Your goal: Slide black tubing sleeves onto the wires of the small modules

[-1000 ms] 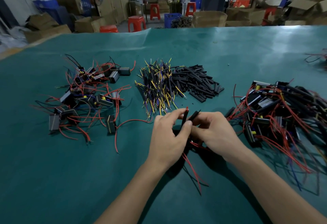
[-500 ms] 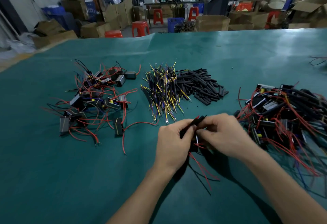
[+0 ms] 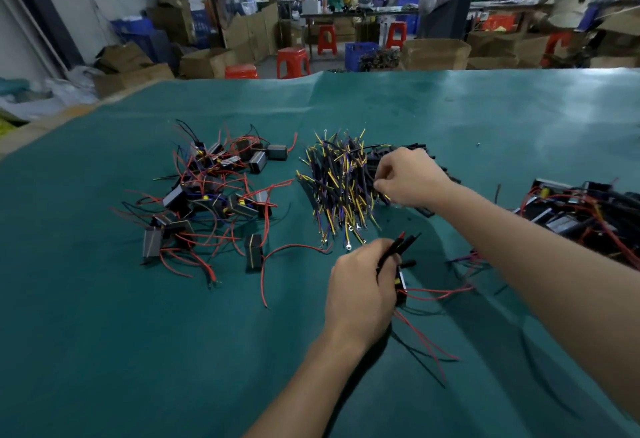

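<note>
My left hand (image 3: 360, 294) grips a small black module (image 3: 401, 286) near the table's middle, its red wires trailing right and down. Two of its wires stick up past my fingers with black sleeves (image 3: 403, 243) on them. My right hand (image 3: 410, 178) has reached out over the pile of loose black tubing sleeves (image 3: 427, 210), fingers curled down into it; whether it pinches a sleeve is hidden. A heap of yellow and purple terminal wires (image 3: 341, 184) lies just left of that pile.
A pile of small modules with red wires (image 3: 211, 202) lies on the green table cover (image 3: 138, 351) to the left. Another tangle of modules with sleeved wires (image 3: 585, 209) sits at the right edge. Boxes, red stools and seated people fill the room behind.
My right hand let go of the held module's wires and moved up to the sleeve pile. The left hand kept the module and stayed near the same spot.
</note>
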Demonstrator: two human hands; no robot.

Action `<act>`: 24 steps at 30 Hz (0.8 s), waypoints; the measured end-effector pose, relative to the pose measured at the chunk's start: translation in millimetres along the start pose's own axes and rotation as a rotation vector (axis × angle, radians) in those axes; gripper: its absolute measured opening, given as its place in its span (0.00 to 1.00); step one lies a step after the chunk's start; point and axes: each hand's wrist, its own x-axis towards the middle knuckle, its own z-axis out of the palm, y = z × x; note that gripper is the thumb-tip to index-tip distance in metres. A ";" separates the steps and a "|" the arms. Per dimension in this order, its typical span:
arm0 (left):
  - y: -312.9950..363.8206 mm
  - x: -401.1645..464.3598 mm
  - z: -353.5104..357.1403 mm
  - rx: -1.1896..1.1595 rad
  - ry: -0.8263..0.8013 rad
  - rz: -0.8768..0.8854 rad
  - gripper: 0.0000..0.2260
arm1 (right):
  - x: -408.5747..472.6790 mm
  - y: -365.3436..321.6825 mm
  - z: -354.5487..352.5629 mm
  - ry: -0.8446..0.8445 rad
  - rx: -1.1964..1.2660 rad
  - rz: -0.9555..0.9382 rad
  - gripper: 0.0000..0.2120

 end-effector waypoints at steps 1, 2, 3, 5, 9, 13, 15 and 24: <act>0.4 0.0 -0.4 0.001 -0.002 0.000 0.07 | 9.6 -1.5 6.0 0.030 -0.029 0.015 0.06; 0.9 0.1 -0.8 0.000 -0.005 0.003 0.07 | 17.0 -2.6 12.8 0.045 -0.027 0.034 0.07; 1.7 0.2 -1.3 0.000 -0.009 0.009 0.06 | 22.0 -3.2 20.1 0.048 -0.010 0.054 0.09; 1.5 0.6 -1.9 0.001 -0.009 0.028 0.06 | 27.5 -3.8 33.3 0.041 0.014 0.078 0.12; -1.5 1.4 -1.4 0.013 -0.015 0.033 0.05 | 31.3 -0.1 36.0 0.061 0.213 0.175 0.13; -2.2 1.2 -1.4 -0.003 -0.016 0.021 0.04 | 26.7 12.0 22.9 0.082 0.531 0.300 0.16; -1.3 1.8 -1.7 -0.005 -0.018 0.016 0.04 | 22.4 15.4 15.4 0.073 0.688 0.322 0.15; -1.3 0.2 -1.8 0.007 -0.016 0.014 0.04 | -22.6 18.4 -15.3 0.116 1.101 0.272 0.11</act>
